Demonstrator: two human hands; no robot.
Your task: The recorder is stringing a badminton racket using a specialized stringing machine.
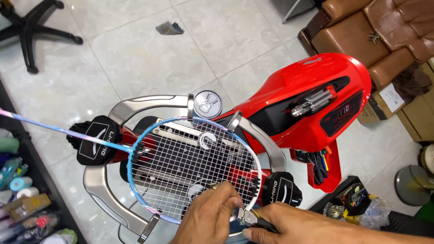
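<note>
A badminton racket [194, 169] lies flat in the lower middle of the frame, clamped in a stringing machine [298, 108]. Its frame is light blue fading to white and pink, its long thin shaft runs to the left edge, and its head holds a tight grid of white strings.

At the racket's lower rim, the left hand [210, 217] rests on the strings with its fingers bunched together, pinching at the frame's edge. The right hand [294, 226], just beside it at the bottom right, has its fingers closed around a slim black-handled tool [260, 221] whose tip meets the rim.

The machine has a glossy red body to the upper right, curved silver arms around the racket and black clamp blocks at the left and the lower right. More tools sit in a red holder [323, 169] on its side.

The floor [135, 54] is pale, shiny marble tile. A black chair base [31, 29] stands at the upper left, a brown leather armchair [375, 31] at the upper right, and cluttered shelves line the left edge.
</note>
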